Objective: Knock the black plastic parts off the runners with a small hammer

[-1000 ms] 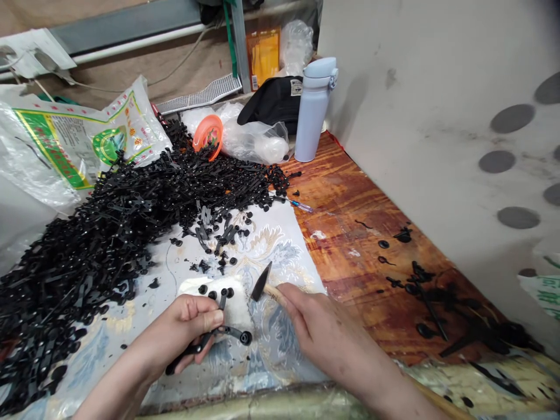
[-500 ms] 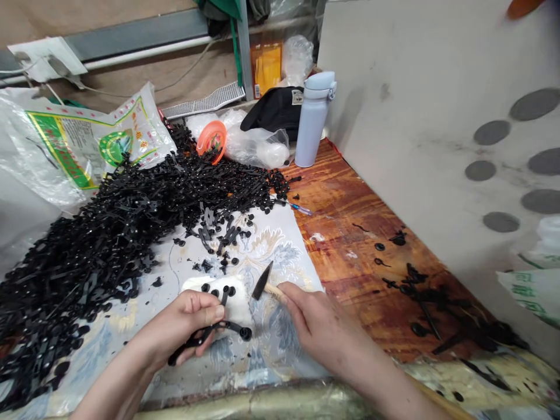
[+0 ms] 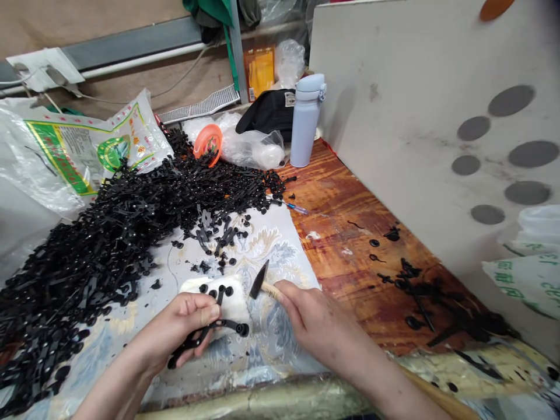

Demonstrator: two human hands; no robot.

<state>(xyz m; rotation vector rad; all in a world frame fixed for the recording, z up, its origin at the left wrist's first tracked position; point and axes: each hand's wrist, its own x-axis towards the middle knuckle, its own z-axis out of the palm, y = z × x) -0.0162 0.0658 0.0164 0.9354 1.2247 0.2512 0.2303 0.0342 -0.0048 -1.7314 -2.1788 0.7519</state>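
Observation:
My left hand [image 3: 192, 324] is closed around a black plastic part [image 3: 231, 324] with long arms and a round end, held over a small white pad [image 3: 236, 286]. Several small round black pieces [image 3: 203, 288] sit on that pad. A small hammer [image 3: 259, 281] with a dark head and a wooden handle is gripped in my right hand [image 3: 301, 312]. Its head is raised to the right of the pad, apart from the black part. The fingers of my left hand hide some of the part.
A large heap of black plastic parts [image 3: 131, 216] covers the left of the patterned cloth [image 3: 280, 245]. Behind it lie a printed plastic bag [image 3: 83, 151] and an orange dish [image 3: 205, 143]. A light blue bottle [image 3: 305, 125] and a pen [image 3: 297, 208] are farther back; black scraps [image 3: 413, 286] lie at right.
Both hands keep nearly the same pose, with the hammer and black part still in them. The whole view has shifted slightly, so the scene sits a little farther left.

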